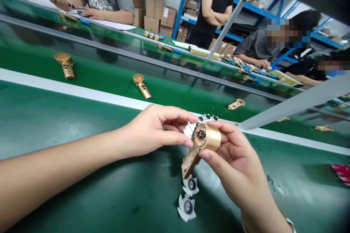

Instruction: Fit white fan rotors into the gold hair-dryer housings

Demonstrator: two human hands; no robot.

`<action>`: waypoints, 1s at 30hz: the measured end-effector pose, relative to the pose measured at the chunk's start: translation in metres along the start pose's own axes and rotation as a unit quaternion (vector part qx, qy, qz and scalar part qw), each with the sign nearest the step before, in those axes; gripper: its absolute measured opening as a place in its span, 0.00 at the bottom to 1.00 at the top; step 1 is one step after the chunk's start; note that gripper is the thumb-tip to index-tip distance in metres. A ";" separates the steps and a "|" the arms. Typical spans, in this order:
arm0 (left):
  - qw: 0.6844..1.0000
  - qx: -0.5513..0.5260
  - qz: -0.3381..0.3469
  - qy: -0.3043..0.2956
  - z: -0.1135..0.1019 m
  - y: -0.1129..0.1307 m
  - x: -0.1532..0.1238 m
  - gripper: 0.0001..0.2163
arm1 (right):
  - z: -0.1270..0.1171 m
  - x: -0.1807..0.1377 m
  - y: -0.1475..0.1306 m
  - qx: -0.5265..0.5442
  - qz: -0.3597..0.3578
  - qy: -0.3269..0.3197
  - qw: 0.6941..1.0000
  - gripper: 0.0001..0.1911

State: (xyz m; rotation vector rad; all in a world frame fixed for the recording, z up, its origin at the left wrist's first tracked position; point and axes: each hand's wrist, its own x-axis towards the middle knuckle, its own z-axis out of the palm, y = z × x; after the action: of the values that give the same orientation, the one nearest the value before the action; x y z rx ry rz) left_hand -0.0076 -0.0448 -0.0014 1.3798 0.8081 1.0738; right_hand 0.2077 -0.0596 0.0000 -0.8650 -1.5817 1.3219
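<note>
My right hand (237, 156) is closed around the round head of a gold handheld-fan housing (213, 137), thumb below and fingers behind. Its open end faces left, showing a dark motor with copper windings, and the handle slants down to the left. Pinched between the thumb and fingers of my left hand (150, 129) is a white fan blade (189, 130), right beside that opening; my fingers partly hide it. Below the handle, two more fan blades, a nearer one (187, 207) and a farther one (190, 185), lie on the green table (109, 196). Several others (207, 117) sit behind the housing.
A green conveyor belt (106, 83) beyond the white edge strip carries gold housing parts, including one at left (65, 66) and one mid-belt (142, 86). A slanted metal post (295, 103) stands at right. Co-workers are across the line. A red patterned item (341, 173) lies far right.
</note>
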 end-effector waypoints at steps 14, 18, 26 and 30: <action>1.000 -0.004 -0.022 0.009 0.005 -0.007 -0.005 0.17 | -0.003 -0.001 0.012 -0.086 -0.023 0.021 0.996 0.22; 0.991 0.133 0.010 0.023 0.012 -0.005 -0.013 0.20 | -0.004 -0.004 0.019 -0.190 -0.069 0.043 0.978 0.24; 0.967 0.254 0.021 0.018 0.047 0.007 -0.045 0.32 | 0.010 -0.014 0.022 -0.227 -0.090 0.079 0.966 0.23; 0.965 0.260 0.019 0.004 0.045 0.003 -0.042 0.37 | 0.009 -0.007 0.015 -0.118 -0.022 0.039 0.992 0.19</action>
State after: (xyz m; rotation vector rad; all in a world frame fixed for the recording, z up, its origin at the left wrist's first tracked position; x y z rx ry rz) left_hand 0.0191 -0.1003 -0.0011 1.8341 1.1272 0.9296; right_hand 0.2021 -0.0662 -0.0164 -1.0065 -1.7072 1.0708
